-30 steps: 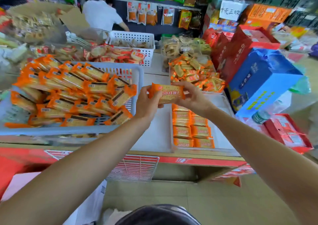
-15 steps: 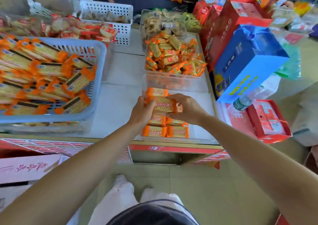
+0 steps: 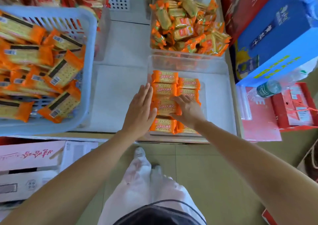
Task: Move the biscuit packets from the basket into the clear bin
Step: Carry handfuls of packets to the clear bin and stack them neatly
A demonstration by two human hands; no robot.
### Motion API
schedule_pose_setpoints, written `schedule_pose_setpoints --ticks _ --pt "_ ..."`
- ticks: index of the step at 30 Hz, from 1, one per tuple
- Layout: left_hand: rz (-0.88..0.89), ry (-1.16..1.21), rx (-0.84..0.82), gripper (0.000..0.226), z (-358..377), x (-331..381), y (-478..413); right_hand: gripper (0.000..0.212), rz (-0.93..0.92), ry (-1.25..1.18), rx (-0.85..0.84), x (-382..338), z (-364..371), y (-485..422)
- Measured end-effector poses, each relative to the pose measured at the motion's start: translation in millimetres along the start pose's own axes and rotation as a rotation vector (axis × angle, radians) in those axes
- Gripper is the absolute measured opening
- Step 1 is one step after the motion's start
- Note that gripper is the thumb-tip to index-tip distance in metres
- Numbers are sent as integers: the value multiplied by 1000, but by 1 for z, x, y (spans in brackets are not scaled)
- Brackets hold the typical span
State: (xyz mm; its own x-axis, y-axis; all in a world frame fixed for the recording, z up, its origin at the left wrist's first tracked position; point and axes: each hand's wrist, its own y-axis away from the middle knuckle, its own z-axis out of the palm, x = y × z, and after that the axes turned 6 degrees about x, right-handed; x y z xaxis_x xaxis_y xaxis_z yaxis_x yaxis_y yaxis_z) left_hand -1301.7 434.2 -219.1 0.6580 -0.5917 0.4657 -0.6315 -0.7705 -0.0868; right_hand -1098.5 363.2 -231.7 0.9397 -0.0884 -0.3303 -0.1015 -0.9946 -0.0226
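Note:
A blue plastic basket (image 3: 89, 35) at the left holds a heap of orange biscuit packets (image 3: 63, 70). The clear bin (image 3: 218, 94) stands at the counter's front, with several orange packets laid in two neat columns inside. One packet (image 3: 163, 107) lies in the left column between my hands. My left hand (image 3: 140, 110) is flat with straight fingers against the left side of that column. My right hand (image 3: 187, 108) rests on the packets, fingers spread, touching that packet's right end.
A second clear bin (image 3: 185, 52) full of orange snack packs stands just behind. A blue carton (image 3: 278, 35), red boxes (image 3: 296, 107) and a water bottle (image 3: 268, 88) crowd the right. Cardboard boxes (image 3: 31, 156) sit on the floor at the left, below the counter edge.
The packet held up in both hands came down into the bin's left column. Both hands let go of it and now lie flat against the packets. The camera tilted downward.

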Motion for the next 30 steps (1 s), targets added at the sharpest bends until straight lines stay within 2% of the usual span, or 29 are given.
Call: schedule_pose_setpoints --ticks 8,15,17,19,22,25,28,30 --pt "16 30 -39 69 11 -6 -4 64 -4 90 95 5 27 -6" --pt "26 -61 -43 70 11 -7 -5 75 65 46 9 2 22 -6" --pt "30 -98 -33 67 8 -4 -5 68 59 33 31 0 14 -3" --pt "30 -91 -6 62 0 2 -2 52 43 -1 101 -2 4 -2" --pt "121 -11 121 53 -25 17 7 34 27 -171 239 -15 -20 -10" --pt "266 21 284 45 -63 30 21 18 10 -349 299 -42 -53 -25" --pt "317 -14 446 37 -105 32 38 16 -39 -451 320 -80 -81 -41" --pt "281 -49 541 34 -132 25 52 16 -86 -526 333 -114 -94 -49"
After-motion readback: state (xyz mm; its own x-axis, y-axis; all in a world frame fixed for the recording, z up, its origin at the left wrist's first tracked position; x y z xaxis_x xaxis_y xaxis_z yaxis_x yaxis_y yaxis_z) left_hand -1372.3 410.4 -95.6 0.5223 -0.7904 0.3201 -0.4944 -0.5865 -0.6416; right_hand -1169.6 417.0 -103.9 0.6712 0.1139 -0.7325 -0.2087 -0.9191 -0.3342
